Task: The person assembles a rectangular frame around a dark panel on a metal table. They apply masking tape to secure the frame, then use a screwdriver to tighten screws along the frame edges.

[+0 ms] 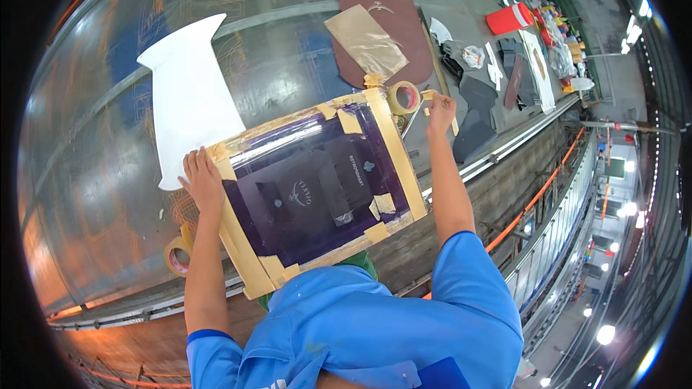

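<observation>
In front of me lies a printing screen point(285, 151), a rectangular frame edged with tan tape around a dark purple sheet with pale marks. Its near edge reaches my lap. My left hand point(203, 181) rests against the frame's far left corner, fingers spread and stretched out. Beyond the right side, my right hand point(442, 114) pinches a small piece of tan tape point(428, 94). Just left of those fingers, a tape roll point(404, 98) sits by the frame's far right corner. Several tape patches, including one patch point(349, 122), stick to the sheet.
A white cut panel point(189, 86) lies far left, and another tape roll point(177, 256) near left. Beyond the frame are a maroon panel point(404, 18) and a brown sheet point(366, 42). Dark cut pieces point(477, 112) and a red container point(509, 19) lie right, near a metal rail point(519, 138).
</observation>
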A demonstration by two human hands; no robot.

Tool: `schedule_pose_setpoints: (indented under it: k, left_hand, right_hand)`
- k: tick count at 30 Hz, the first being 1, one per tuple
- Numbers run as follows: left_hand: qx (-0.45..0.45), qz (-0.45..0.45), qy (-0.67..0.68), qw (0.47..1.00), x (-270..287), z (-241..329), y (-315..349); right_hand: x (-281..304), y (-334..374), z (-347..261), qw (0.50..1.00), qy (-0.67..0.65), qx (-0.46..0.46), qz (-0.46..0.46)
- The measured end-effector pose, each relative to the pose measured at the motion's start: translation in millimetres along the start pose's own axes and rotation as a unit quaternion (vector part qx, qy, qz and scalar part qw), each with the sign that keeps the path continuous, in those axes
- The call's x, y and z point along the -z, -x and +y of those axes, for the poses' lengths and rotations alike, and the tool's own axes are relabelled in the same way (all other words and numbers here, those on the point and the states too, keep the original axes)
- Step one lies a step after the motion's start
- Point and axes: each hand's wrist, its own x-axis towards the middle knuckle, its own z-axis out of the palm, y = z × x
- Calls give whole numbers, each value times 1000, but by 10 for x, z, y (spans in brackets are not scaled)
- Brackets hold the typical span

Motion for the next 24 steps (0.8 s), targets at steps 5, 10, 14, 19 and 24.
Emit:
schedule_pose_setpoints:
  k: [5, 10, 14, 19, 24]
  left_hand:
    - [-3, -1, -9, 1000, 32, -11, 22]
    - [-2, -1, 5, 1000, 26, -52, 61]
    - [-15, 15, 3, 1000, 38, -38, 24]
    - [-75, 80, -14, 994, -12, -123, -1]
    - [6, 0, 3, 1000, 52, 4, 17]
  right_hand:
    - [154, -300, 129, 996, 67, -39, -36]
    - [-623, -121, -256, 973, 48, 1, -228]
    - [-1197, -271, -123, 888, 316, 130, -307]
    - [-1448, -322, 25, 731, 555, 198, -343]
    - [-1679, 220, -159, 731, 498, 422, -199]
